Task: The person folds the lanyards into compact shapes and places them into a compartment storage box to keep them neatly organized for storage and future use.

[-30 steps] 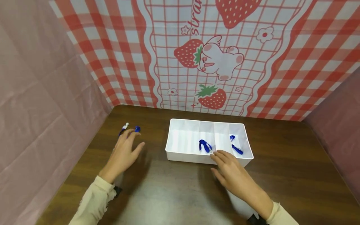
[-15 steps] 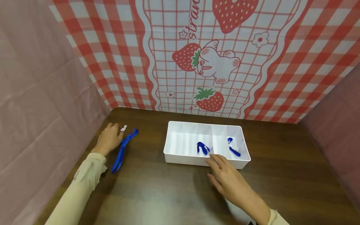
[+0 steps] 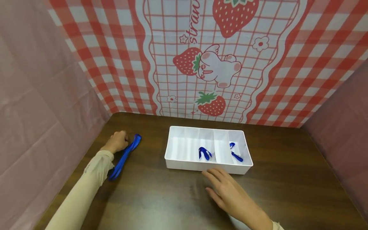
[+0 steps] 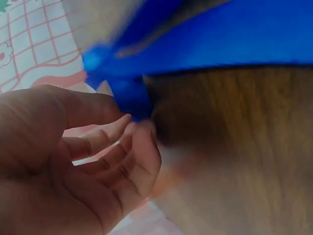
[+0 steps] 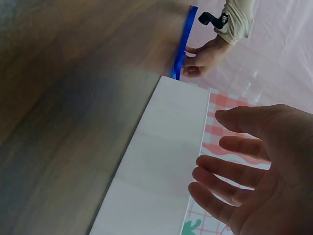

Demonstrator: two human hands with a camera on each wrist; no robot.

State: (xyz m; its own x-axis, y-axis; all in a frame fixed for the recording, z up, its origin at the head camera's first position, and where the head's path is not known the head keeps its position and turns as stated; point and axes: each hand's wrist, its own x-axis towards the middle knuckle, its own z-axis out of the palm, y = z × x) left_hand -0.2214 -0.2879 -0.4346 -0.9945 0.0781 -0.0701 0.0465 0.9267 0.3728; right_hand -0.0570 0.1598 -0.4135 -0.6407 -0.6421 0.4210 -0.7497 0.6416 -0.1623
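A flat blue lanyard (image 3: 123, 160) lies folded lengthwise at the left of the table. Beside its upper part is my left hand (image 3: 116, 141); in the left wrist view, the thumb and curled forefinger pinch a short end of the blue strap (image 4: 132, 100). The lanyard's white clip is hidden. Just in front of the white divided box (image 3: 187, 164) hovers my right hand (image 3: 228, 195), its fingers relaxed and holding nothing. Inside the box, one blue strap bundle (image 3: 204, 154) lies in a middle compartment, and more blue strap (image 3: 237, 156) is in the right-hand one.
Dividers split the box into compartments. Behind the brown wooden table (image 3: 161, 198) hangs a red-and-white strawberry cloth (image 3: 212, 80). Pink cloth (image 3: 43, 105) stands along the left side, with a darker pink one (image 3: 339, 127) on the right.
My left hand reached the lanyard's clip end, and its fingers closed there, covering the white clip. The right hand drew back slightly from the box's front rim.
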